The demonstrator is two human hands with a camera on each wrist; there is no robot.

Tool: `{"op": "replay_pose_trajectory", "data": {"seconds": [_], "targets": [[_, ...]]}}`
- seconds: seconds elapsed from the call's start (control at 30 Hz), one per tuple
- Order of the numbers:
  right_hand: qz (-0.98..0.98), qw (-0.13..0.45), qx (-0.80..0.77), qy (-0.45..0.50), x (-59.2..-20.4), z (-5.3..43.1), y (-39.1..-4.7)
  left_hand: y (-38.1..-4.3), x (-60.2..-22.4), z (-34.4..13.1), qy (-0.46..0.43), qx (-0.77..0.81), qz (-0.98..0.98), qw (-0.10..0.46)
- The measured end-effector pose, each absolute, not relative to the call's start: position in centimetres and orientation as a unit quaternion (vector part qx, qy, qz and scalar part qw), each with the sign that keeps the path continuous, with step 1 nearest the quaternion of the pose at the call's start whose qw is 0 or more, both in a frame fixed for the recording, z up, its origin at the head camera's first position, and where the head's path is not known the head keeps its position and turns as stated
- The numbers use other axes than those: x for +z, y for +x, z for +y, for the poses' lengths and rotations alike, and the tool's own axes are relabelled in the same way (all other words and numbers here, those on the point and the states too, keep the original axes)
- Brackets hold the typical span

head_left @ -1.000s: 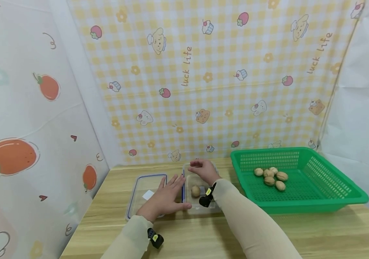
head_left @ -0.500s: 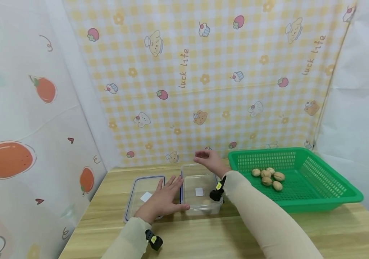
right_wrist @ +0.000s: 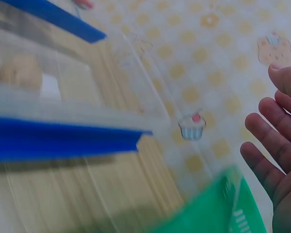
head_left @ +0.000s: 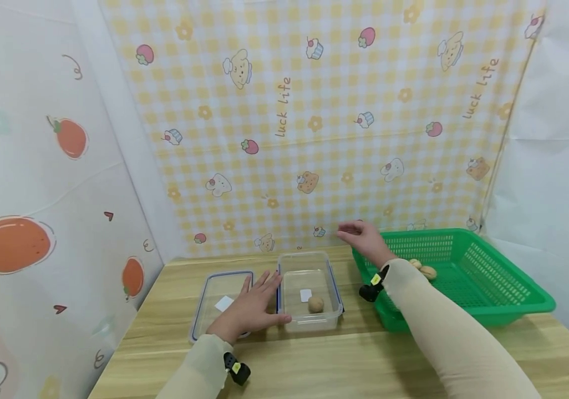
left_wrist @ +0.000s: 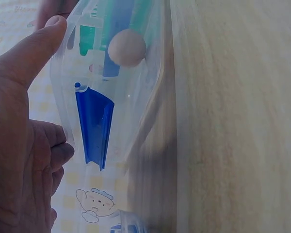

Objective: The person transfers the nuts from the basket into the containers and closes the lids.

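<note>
The left hand [head_left: 252, 310], fingers spread wide, touches the left side of the clear container [head_left: 309, 326]. Inside, one walnut [head_left: 316, 304] lies near the front wall, right of this hand. The right hand [head_left: 364, 242], relaxed and empty, hangs by the green basket [head_left: 489, 306], apart from the walnut.

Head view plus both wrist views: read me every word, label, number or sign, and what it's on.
"luck life": checkered backdrop, near its middle.
"luck life": same backdrop, right side.
White container label and white lid label: no readable text.
Left yellow wrist tag and right yellow wrist tag: too small to read.
Faint lettering on the backdrop, left wrist view: too blurred.
</note>
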State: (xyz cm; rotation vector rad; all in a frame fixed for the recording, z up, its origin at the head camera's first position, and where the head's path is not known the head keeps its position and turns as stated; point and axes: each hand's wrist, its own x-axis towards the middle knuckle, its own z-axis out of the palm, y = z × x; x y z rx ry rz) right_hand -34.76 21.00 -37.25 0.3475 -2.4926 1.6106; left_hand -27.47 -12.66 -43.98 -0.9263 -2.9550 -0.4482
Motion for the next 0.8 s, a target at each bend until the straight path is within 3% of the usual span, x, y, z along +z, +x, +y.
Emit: {"op": "replay_pose_trajectory", "data": {"seconds": [0.8], "targets": [[-0.862,0.054,0.496,0.091,-39.0,31.6,-33.9,-27.2,-43.9,-12.8,-0.294,-0.158,-0.943,0.006]]}}
